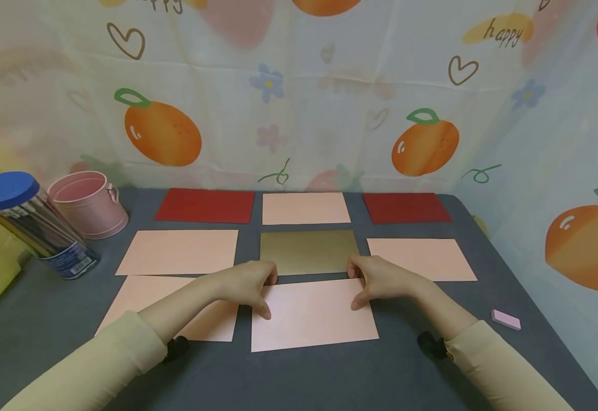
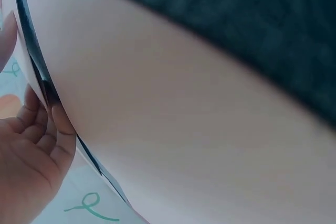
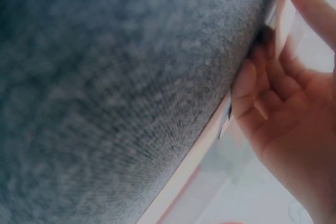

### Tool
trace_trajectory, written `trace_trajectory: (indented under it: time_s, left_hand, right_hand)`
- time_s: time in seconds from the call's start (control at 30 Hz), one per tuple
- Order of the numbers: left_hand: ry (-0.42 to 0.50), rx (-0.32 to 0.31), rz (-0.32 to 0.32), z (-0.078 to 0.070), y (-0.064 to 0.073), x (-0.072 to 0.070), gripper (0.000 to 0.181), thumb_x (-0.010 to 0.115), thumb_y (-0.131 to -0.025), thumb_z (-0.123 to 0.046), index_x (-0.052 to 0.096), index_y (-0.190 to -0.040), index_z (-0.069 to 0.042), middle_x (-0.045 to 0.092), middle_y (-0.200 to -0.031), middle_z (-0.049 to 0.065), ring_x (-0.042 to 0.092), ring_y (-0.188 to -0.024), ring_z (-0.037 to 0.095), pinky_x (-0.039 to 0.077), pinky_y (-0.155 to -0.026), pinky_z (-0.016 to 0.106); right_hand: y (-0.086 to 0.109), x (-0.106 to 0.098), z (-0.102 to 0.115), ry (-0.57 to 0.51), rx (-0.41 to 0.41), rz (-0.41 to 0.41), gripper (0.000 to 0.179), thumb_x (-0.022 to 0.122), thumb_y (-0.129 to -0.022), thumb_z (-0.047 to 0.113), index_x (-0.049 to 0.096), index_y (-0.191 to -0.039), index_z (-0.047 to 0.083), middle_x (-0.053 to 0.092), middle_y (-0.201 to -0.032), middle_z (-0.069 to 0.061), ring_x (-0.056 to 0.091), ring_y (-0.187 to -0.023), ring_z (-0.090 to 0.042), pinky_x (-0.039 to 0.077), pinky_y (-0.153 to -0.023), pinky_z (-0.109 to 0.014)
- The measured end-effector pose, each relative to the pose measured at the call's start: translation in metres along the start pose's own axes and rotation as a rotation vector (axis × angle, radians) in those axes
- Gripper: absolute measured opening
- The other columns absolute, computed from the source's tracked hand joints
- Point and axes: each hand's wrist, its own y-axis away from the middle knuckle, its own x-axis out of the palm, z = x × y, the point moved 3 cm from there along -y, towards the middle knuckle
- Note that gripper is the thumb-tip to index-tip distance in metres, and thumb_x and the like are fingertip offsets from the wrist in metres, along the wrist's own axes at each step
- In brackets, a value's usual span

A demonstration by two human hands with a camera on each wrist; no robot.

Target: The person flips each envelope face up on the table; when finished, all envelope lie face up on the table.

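A pale pink rectangular sheet [image 1: 313, 317] is at the front middle of the dark table, slightly askew. My left hand [image 1: 245, 285] pinches its far left corner, thumb on top and fingers curled at the edge. The far right corner is pinched likewise by my right hand [image 1: 383, 278]. In the right wrist view, the right hand [image 3: 294, 114] has its thumb on one face and its fingers curled on the other side. Just beyond the sheet lies a gold sheet [image 1: 309, 251]. Whether the held sheet touches the table everywhere, I cannot tell.
Pink sheets [image 1: 178, 252] and red sheets [image 1: 205, 206] lie in rows, another pink one [image 1: 217, 319] partly under my left arm. At left stand a blue-lidded jar [image 1: 37, 222] of thin sticks and a pink pail [image 1: 91, 208]. A small pink block [image 1: 506, 319] lies at right.
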Motion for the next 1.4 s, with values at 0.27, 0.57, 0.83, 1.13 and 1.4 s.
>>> trace_trajectory:
  time_s: [0.27, 0.57, 0.83, 1.13, 1.4]
  left_hand:
    - [0.193, 0.018, 0.054, 0.008, 0.005, -0.004, 0.048, 0.087, -0.072, -0.013, 0.052, -0.105, -0.008, 0.055, -0.095, 0.005, 0.047, -0.088, 0.017, 0.041, -0.075, 0.028]
    - [0.489, 0.088, 0.173, 0.028, 0.007, -0.011, 0.052, 0.07, -0.083, 0.0, 0.045, -0.128, -0.009, 0.062, -0.117, 0.014, 0.054, -0.078, 0.017, 0.046, -0.077, 0.027]
    - [0.516, 0.198, 0.237, 0.03, 0.011, -0.01, 0.058, 0.052, -0.08, 0.017, 0.051, -0.13, -0.013, 0.051, -0.133, 0.011, 0.055, -0.084, 0.02, 0.051, -0.073, 0.026]
    - [0.504, 0.111, 0.19, 0.029, 0.008, -0.006, 0.043, 0.069, -0.082, 0.01, 0.059, -0.12, -0.007, 0.062, -0.109, 0.01, 0.061, -0.079, 0.019, 0.056, -0.075, 0.027]
    - [0.514, 0.102, 0.199, 0.03, 0.008, -0.007, 0.042, 0.063, -0.079, 0.015, 0.056, -0.118, -0.002, 0.062, -0.104, 0.009, 0.059, -0.075, 0.018, 0.053, -0.071, 0.025]
  right_hand:
    - [0.001, 0.0, -0.001, -0.086, 0.031, 0.018, 0.055, 0.091, -0.065, 0.026, 0.05, -0.098, 0.01, 0.045, -0.069, 0.002, 0.043, -0.058, -0.01, 0.035, -0.055, -0.023]
    - [0.003, -0.002, -0.008, -0.187, 0.087, 0.03, 0.055, 0.09, -0.067, 0.026, 0.048, -0.099, 0.009, 0.036, -0.065, 0.003, 0.034, -0.053, -0.012, 0.027, -0.052, -0.024]
    - [0.002, -0.002, -0.009, -0.213, 0.063, 0.033, 0.056, 0.09, -0.067, 0.024, 0.047, -0.098, 0.005, 0.04, -0.068, 0.001, 0.041, -0.055, -0.011, 0.032, -0.052, -0.024]
    - [0.008, -0.005, -0.012, -0.303, -0.035, 0.101, 0.045, 0.073, -0.077, 0.0, 0.046, -0.113, 0.006, 0.056, -0.086, -0.008, 0.043, -0.061, -0.013, 0.038, -0.055, -0.025]
    - [0.011, -0.008, -0.02, -0.378, -0.206, 0.233, 0.058, 0.043, -0.078, -0.018, 0.057, -0.128, 0.008, 0.058, -0.126, -0.016, 0.051, -0.084, -0.01, 0.044, -0.064, -0.023]
